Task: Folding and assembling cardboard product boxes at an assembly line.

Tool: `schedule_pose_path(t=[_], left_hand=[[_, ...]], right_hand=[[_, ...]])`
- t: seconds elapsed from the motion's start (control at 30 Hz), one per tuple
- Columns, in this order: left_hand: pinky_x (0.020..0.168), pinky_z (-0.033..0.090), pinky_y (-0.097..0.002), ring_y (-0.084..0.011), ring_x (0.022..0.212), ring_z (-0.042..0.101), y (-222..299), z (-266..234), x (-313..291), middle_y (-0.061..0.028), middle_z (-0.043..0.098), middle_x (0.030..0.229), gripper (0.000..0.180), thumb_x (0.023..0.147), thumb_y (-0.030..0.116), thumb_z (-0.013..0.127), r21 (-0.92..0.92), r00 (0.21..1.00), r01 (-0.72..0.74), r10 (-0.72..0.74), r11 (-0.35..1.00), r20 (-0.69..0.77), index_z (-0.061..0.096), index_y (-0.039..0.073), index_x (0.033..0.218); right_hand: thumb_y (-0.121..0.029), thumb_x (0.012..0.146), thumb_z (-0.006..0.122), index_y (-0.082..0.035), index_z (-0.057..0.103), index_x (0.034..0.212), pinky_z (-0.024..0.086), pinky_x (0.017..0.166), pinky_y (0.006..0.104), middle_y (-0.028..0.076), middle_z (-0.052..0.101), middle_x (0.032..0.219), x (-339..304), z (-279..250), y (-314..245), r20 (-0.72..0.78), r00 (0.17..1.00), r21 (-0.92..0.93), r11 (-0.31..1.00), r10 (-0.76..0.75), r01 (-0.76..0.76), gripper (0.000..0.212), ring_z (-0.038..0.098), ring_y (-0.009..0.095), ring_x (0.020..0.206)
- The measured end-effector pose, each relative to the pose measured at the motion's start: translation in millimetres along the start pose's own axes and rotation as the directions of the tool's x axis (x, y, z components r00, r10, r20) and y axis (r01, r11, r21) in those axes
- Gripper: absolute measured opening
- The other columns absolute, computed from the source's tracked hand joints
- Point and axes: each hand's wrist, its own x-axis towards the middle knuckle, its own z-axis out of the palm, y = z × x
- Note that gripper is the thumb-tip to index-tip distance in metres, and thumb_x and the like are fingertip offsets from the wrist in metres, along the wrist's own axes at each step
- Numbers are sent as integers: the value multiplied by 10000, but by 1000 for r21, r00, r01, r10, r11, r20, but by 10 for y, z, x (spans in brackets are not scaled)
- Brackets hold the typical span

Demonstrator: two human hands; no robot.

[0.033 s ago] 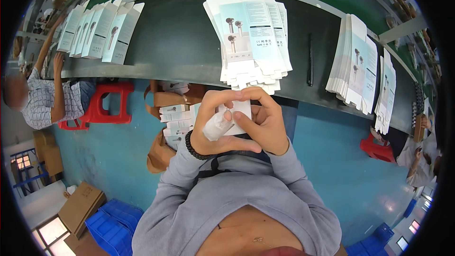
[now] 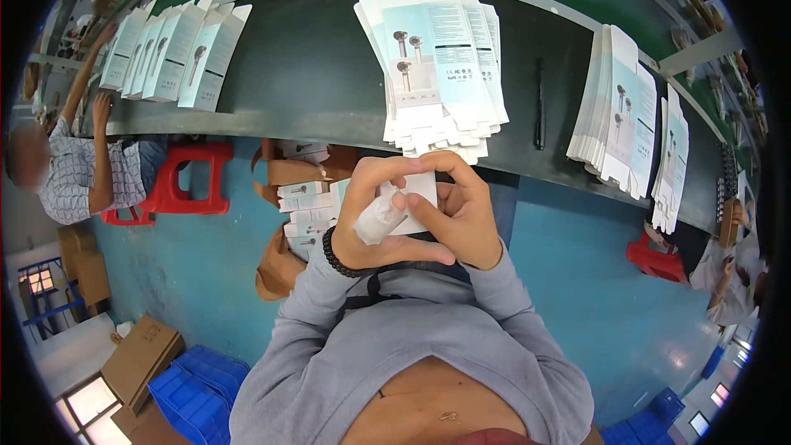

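Observation:
In front of my waist, my left hand (image 2: 362, 227) and my right hand (image 2: 468, 218) meet with curled fingers round a white carton (image 2: 423, 187). Only a pale face of that carton shows between the fingers; the rest is hidden. One finger of my left hand is wrapped in a white bandage (image 2: 381, 218), its tip bare. The right thumb presses close beside that fingertip. Just beyond my hands, a stack of flat printed earphone cartons (image 2: 445, 58) lies at the edge of the dark table (image 2: 305, 58).
Opened-out cartons (image 2: 174, 53) stand at the table's far left. More flat cartons (image 2: 618, 115) lie at the right, past a black pen (image 2: 540, 107). Below the table, a brown box (image 2: 280, 268) holds several finished cartons (image 2: 306, 218). A co-worker (image 2: 91, 169) sits left near a red stool (image 2: 194, 177).

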Motion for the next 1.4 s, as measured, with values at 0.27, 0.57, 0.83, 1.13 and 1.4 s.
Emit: schedule_pose_path(t=[0.27, 0.57, 0.83, 1.13, 1.4], left_hand=[[665, 383, -306, -200, 846, 458, -25, 33, -27, -134, 441, 1160, 1233, 428, 488, 825, 34, 1000, -13, 13, 999, -4, 102, 273, 1403], [753, 422, -356, -247, 928, 462, -7, -43, -11, -170, 401, 1210, 1262, 423, 452, 848, -217, 962, 26, -84, 976, -259, 92, 207, 1402], [838, 420, -395, -334, 1048, 481, 198, -1123, 185, -213, 451, 1206, 755, 641, 223, 772, 102, 838, 333, -344, 937, 424, 379, -16, 1240], [983, 306, -323, -220, 1184, 370, -974, -2120, -232, -161, 314, 1309, 768, 800, -27, 580, -73, 684, 440, -387, 895, -618, 54, -31, 1359], [989, 275, -351, -294, 1170, 360, -2139, -2142, -697, -218, 321, 1261, 730, 781, 158, 661, 484, 635, 694, -137, 533, -760, 227, -74, 1320]], right_hand=[[56, 803, 556, -1, 419, 1112, 500, 713, 237, 93, 530, 1021, -4, -5, 13, -9, 998, -43, 997, 58, -58, 343, 577, 125, 869], [-78, 712, 698, -28, 272, 1342, 436, 825, 299, 139, 455, 1231, 21, -47, 134, 165, 979, -16, 992, -119, 123, 762, 530, 175, 1007], [-256, 602, 795, 24, 473, 1207, 448, 831, 374, 205, 508, 1158, 114, -13, -144, 404, 890, -540, 730, -212, 419, 741, 552, 320, 970], [-343, 651, 725, -58, 473, 1240, 277, 981, 464, 219, 376, 1302, 472, -464, -153, 345, 892, -939, -107, -293, 328, 702, 326, 391, 1224], [-197, 667, 704, -83, 529, 1176, 290, 955, 482, 181, 440, 1208, 349, -546, 21, 337, 909, -933, -216, -245, 287, 550, 406, 341, 1132]])
